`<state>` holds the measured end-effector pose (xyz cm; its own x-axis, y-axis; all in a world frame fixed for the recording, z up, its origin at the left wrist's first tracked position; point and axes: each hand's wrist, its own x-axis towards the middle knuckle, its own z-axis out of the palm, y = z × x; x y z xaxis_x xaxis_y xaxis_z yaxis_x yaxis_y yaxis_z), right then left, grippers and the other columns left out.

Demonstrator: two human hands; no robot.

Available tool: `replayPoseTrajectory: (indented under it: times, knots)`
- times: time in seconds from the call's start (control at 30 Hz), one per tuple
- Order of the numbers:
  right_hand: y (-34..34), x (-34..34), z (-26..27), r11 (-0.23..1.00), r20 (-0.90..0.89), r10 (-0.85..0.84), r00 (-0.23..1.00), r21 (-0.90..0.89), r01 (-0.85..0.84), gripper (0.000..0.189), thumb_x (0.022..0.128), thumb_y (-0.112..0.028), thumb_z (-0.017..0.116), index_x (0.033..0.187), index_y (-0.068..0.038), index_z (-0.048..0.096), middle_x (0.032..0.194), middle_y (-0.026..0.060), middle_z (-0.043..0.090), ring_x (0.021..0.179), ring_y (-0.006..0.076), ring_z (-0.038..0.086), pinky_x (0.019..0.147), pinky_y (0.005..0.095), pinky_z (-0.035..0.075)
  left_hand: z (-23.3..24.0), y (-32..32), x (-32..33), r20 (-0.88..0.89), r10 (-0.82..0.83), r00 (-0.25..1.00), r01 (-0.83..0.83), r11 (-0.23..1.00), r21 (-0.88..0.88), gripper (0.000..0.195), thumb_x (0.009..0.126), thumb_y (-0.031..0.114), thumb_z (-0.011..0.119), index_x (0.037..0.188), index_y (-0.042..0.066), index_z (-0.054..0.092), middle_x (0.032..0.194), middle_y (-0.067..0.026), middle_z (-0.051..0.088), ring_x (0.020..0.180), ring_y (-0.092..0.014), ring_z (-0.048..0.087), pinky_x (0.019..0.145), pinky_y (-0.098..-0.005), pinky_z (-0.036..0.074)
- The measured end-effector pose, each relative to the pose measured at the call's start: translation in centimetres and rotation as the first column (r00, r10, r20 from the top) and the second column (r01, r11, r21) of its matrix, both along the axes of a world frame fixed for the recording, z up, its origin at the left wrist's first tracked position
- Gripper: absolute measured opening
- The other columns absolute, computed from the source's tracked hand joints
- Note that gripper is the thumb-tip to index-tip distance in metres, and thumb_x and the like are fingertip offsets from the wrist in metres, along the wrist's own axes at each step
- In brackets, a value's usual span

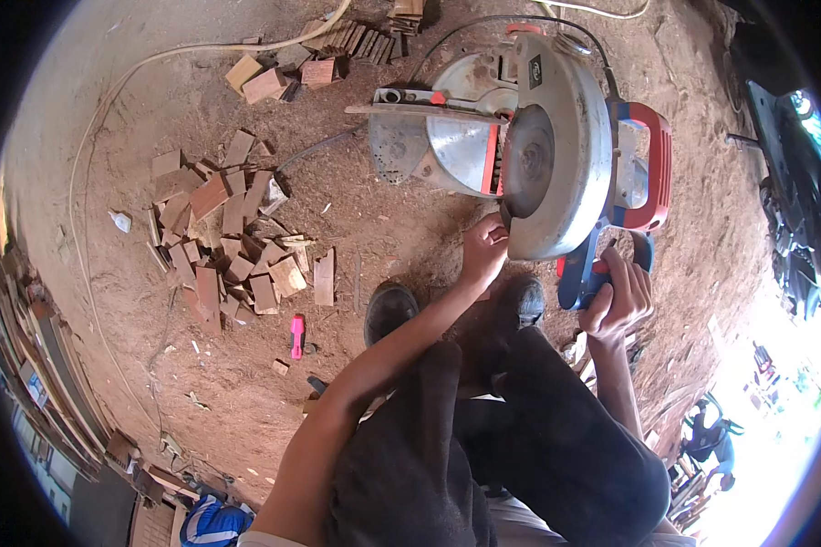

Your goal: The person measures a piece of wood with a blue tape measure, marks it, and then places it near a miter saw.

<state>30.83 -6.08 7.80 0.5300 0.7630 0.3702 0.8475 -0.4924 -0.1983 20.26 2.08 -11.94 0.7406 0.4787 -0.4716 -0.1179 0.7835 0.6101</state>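
Observation:
A mitre saw stands on the dirt floor before me, with a grey blade guard and a red and blue motor housing. My right hand is wrapped around its blue trigger handle. Beside the front lower edge of the guard is my left hand, fingers curled; the guard hides their tips, so I cannot tell what they hold. Within the guard, the round blade looks blurred. The saw's round metal base lies left of the blade, and a thin wooden strip runs along its fence.
Cut wood blocks form a loose heap on the left. More blocks are stacked behind. A pink marker lies near my left shoe. A pale cable curves across the floor. Boards line the far left; a person is at lower right.

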Motion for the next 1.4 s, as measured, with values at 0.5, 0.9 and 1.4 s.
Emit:
replayPoseTrajectory:
  times: [0.5,0.9,1.4]
  knots:
    - [0.0,-0.2,-0.6,1.0,0.011,0.003,1.0,-0.004,-0.003,0.044,0.089,-0.03,0.04,0.097,0.002,0.069,0.065,0.0036,0.062,0.055,0.0229,0.057,0.06,0.035,0.045,-1.3,-0.5,-0.4,-0.027,0.054,0.998,-0.051,0.995,0.091,0.033,0.084,0.001,0.074,0.115,-0.003,0.064,0.099,-0.0054,0.069,0.089,-0.01,0.065,0.077,-0.0247,0.052]
    - [0.4,-0.3,-0.1,1.0,0.019,-0.009,1.0,0.023,0.008,0.041,0.085,-0.029,0.044,0.094,0.0,0.07,0.065,0.0041,0.064,0.057,0.0227,0.059,0.061,0.0348,0.045,-1.2,0.3,-0.8,-0.102,-0.039,0.994,0.057,0.983,0.174,0.04,0.085,0.0,0.074,0.121,-0.005,0.06,0.109,-0.0094,0.068,0.097,-0.012,0.065,0.086,-0.0272,0.053]
    - [-1.3,0.4,0.0,0.998,-0.053,-0.045,0.998,0.052,0.047,0.032,0.079,-0.03,0.057,0.094,-0.004,0.066,0.068,0.0074,0.061,0.059,0.0242,0.06,0.062,0.0366,0.047,0.5,-2.3,0.0,0.061,-0.132,0.989,0.144,0.946,-0.289,0.026,0.1,0.005,0.056,0.125,0.004,0.056,0.114,-0.008,0.065,0.103,-0.017,0.065,0.088,-0.0312,0.056]
